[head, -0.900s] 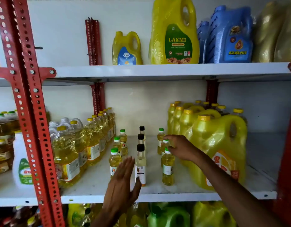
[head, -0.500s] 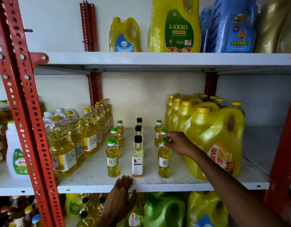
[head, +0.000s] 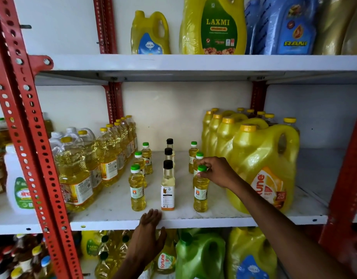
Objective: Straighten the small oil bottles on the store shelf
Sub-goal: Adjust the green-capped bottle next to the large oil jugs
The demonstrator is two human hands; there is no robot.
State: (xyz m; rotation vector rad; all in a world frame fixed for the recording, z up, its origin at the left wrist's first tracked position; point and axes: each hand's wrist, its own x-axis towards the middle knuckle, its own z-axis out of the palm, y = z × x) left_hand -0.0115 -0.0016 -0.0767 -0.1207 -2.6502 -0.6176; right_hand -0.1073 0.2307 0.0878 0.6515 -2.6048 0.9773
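On the middle white shelf (head: 113,204), small oil bottles stand upright in 3 short rows between the large clear bottles (head: 73,174) and the yellow jugs (head: 262,168). The right hand (head: 217,172) pinches the green cap of the front right bottle (head: 201,190) with curled fingertips. The left hand (head: 147,236) lies flat, fingers spread, on the shelf's front edge, holding nothing.

LAXMI jug (head: 213,27), RANI jug (head: 288,27), GULAB jug (head: 150,35), fortune jug (head: 264,168)
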